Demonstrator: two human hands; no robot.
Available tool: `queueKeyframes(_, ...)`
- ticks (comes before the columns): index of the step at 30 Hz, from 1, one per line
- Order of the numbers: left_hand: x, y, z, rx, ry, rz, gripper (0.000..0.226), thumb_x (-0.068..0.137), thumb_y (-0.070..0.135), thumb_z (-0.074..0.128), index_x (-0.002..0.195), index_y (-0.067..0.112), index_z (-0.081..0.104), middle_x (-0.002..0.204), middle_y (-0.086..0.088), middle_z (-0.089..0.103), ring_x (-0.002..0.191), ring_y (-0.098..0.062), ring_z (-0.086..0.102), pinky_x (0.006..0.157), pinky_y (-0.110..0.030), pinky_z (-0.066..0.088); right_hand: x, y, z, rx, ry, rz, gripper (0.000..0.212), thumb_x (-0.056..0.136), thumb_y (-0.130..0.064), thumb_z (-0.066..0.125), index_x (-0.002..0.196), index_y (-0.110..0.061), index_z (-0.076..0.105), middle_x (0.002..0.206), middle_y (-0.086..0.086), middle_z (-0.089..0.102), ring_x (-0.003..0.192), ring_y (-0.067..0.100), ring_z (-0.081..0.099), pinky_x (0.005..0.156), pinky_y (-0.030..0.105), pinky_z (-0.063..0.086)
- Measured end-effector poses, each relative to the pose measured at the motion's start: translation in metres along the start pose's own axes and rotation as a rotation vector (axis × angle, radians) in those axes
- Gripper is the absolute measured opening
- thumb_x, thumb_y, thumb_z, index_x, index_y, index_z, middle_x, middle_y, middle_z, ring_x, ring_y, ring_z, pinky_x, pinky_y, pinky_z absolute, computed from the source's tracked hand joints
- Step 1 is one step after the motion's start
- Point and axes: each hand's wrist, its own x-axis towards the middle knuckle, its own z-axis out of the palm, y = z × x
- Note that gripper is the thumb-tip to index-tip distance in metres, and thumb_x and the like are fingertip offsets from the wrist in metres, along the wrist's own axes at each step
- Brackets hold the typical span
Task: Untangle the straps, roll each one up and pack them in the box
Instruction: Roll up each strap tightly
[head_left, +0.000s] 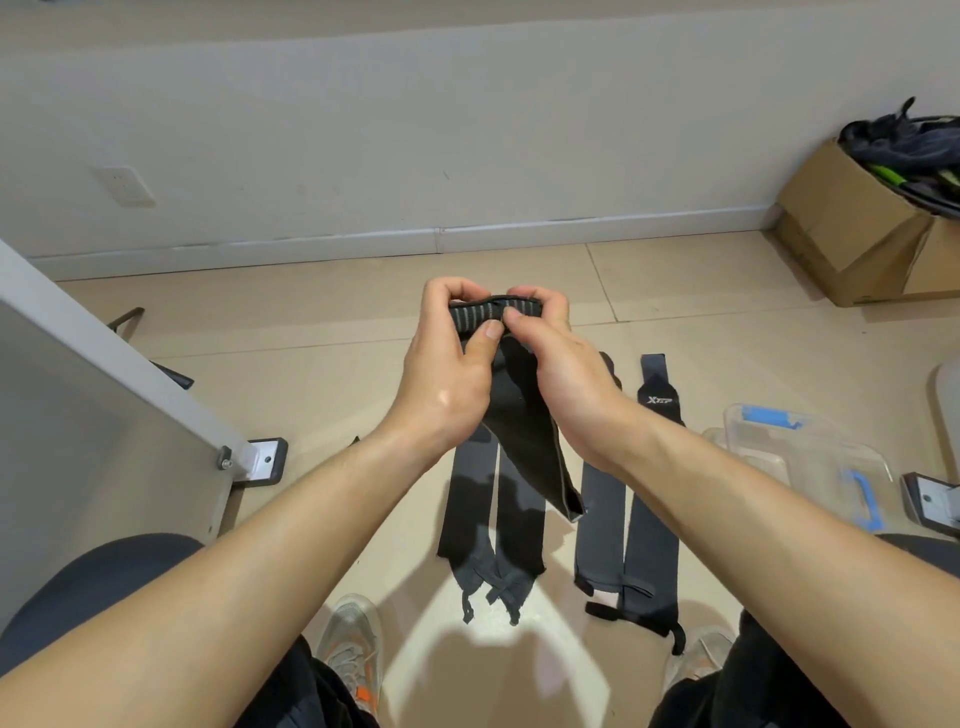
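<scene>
Hands, left (447, 374) and right (558, 374), pinch the striped end of a black strap (524, 415) in mid-air; its tail hangs over four straps (605, 519) flat on the floor (311, 322), near the clear box (810, 452).

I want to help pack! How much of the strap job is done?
Untangling looks done: four straps lie flat, side by side, on the floor. In hand: the left hand and right hand pinch the top of a fifth strap, starting its roll. Left: rolling every strap and packing the clear box, where no roll shows yet.
</scene>
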Motion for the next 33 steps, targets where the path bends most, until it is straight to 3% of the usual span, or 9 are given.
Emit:
queueKeyframes(4, 0.003, 0.003, -0.002, 0.026, -0.049, 0.076, 0.031, 0.095, 0.004, 0.065, 0.098, 0.033, 0.055, 0.091, 0.014, 0.061, 0.085, -0.004, 0.059, 0.079, -0.022, 0.049, 0.004, 0.003, -0.003, 0.0, 0.116, -0.009, 0.039, 0.106, -0.05, 0.042, 0.119, -0.017, 0.058, 0.111, 0.009, 0.071, 0.112, 0.027, 0.069, 0.104, 0.051, 0.051)
queueKeyframes(8, 0.008, 0.007, -0.01, -0.042, -0.087, 0.07, 0.025, 0.091, 0.0, 0.07, 0.096, 0.023, 0.064, 0.092, 0.008, 0.067, 0.087, -0.002, 0.061, 0.079, -0.019, 0.05, 0.006, -0.002, -0.012, -0.247, 0.073, -0.079, 0.039, 0.107, -0.049, 0.042, 0.113, -0.017, 0.064, 0.107, 0.006, 0.073, 0.104, 0.02, 0.07, 0.099, 0.049, 0.054)
queueKeyframes(12, 0.01, 0.006, -0.013, -0.179, -0.123, -0.085, 0.022, 0.094, -0.001, 0.068, 0.104, 0.017, 0.061, 0.094, -0.001, 0.065, 0.081, -0.006, 0.064, 0.073, -0.022, 0.054, 0.008, -0.001, -0.016, -0.166, 0.031, -0.114, 0.018, 0.108, -0.031, 0.049, 0.101, -0.018, 0.061, 0.091, 0.005, 0.066, 0.085, 0.017, 0.065, 0.079, 0.04, 0.055)
queueKeyframes(17, 0.004, 0.001, -0.003, -0.272, -0.127, -0.328, 0.026, 0.098, 0.008, 0.064, 0.122, 0.007, 0.053, 0.105, -0.012, 0.068, 0.097, -0.023, 0.069, 0.093, -0.04, 0.056, 0.006, 0.001, -0.011, -0.144, 0.036, -0.117, 0.009, 0.108, -0.02, 0.048, 0.102, -0.024, 0.054, 0.092, 0.001, 0.061, 0.084, 0.015, 0.059, 0.076, 0.034, 0.05)
queueKeyframes(19, 0.003, 0.002, 0.0, -0.322, -0.099, -0.385, 0.039, 0.09, 0.017, 0.071, 0.123, 0.006, 0.053, 0.106, -0.014, 0.068, 0.097, -0.023, 0.069, 0.094, -0.042, 0.055, 0.006, 0.004, -0.009, -0.196, 0.032, -0.132, 0.01, 0.108, -0.021, 0.046, 0.103, -0.027, 0.052, 0.092, 0.001, 0.06, 0.086, 0.016, 0.057, 0.08, 0.039, 0.049)
queueKeyframes(23, 0.004, 0.007, 0.0, -0.417, -0.119, -0.464, 0.07, 0.08, 0.062, 0.067, 0.123, 0.008, 0.06, 0.115, -0.016, 0.072, 0.108, -0.027, 0.071, 0.099, -0.048, 0.055, 0.004, 0.006, -0.008, -0.247, 0.022, -0.164, 0.007, 0.108, -0.02, 0.044, 0.109, -0.024, 0.049, 0.091, -0.001, 0.058, 0.083, 0.014, 0.054, 0.078, 0.035, 0.047)
queueKeyframes(25, 0.002, 0.003, 0.002, -0.256, -0.034, -0.379, 0.041, 0.096, 0.056, 0.058, 0.111, 0.017, 0.061, 0.109, -0.01, 0.072, 0.105, -0.026, 0.071, 0.097, -0.049, 0.056, 0.003, 0.005, -0.007, -0.248, 0.02, -0.166, 0.006, 0.109, -0.018, 0.044, 0.111, -0.022, 0.049, 0.092, -0.001, 0.057, 0.083, 0.012, 0.053, 0.076, 0.03, 0.045)
queueKeyframes(28, 0.002, -0.004, 0.003, -0.175, 0.033, -0.249, 0.006, 0.1, 0.033, 0.063, 0.1, 0.028, 0.061, 0.102, -0.007, 0.068, 0.1, -0.029, 0.069, 0.094, -0.051, 0.055, 0.004, 0.006, -0.005, -0.159, 0.032, -0.135, 0.009, 0.107, -0.016, 0.048, 0.108, -0.024, 0.052, 0.095, -0.004, 0.059, 0.088, 0.01, 0.056, 0.083, 0.029, 0.046)
queueKeyframes(33, 0.003, -0.002, -0.003, -0.179, 0.002, -0.144, 0.014, 0.092, 0.023, 0.071, 0.098, 0.029, 0.06, 0.095, -0.012, 0.068, 0.089, -0.029, 0.066, 0.088, -0.05, 0.055, 0.006, 0.006, -0.008, -0.1, 0.075, -0.02, 0.013, 0.105, -0.038, 0.049, 0.105, -0.027, 0.056, 0.099, -0.003, 0.067, 0.101, 0.017, 0.064, 0.097, 0.038, 0.048)
